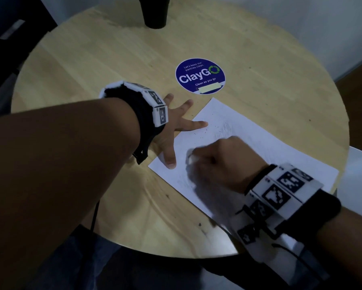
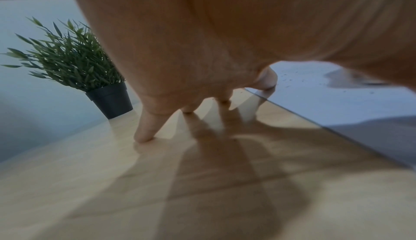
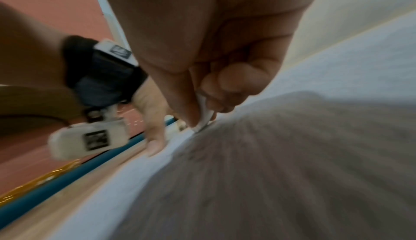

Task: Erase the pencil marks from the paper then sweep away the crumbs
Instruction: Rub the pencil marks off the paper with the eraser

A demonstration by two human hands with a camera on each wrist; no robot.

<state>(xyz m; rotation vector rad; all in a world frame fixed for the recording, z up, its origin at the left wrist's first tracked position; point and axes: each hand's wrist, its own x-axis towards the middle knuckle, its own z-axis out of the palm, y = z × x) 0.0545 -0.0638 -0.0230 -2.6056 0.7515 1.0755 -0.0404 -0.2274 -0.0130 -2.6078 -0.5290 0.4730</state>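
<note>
Paper (image 1: pixel 249 143) lies flat on the round wooden table (image 1: pixel 113 59), pinned under both hands. On it, the right hand (image 1: pixel 219 162) has its thumb and fingers closed tight on a small white eraser (image 3: pixel 203 117), whose tip touches the sheet; the hand is blurred in the head view. Just beyond its knuckles the sheet looks rumpled, and dark crumbs (image 1: pixel 205 131) lie scattered there, toward the other hand.

To the left of that, the left hand (image 1: pixel 171 130) is spread wide with fingers straight. Its thumb (image 1: pixel 170 160) and one fingertip press the near edge and corner of the sheet, while the remaining fingers rest on bare wood beside it.

Past the left hand's fingertips, a round blue sticker (image 1: pixel 200 76) reading "ClayGo" is stuck to the tabletop, near the sheet's far corner but apart from it. Farther out, well beyond both hands at the table's far rim, a small green plant (image 2: pixel 67 57) stands in a dark pot (image 1: pixel 155 11).

Each wrist wears a dark band with white marker blocks.
</note>
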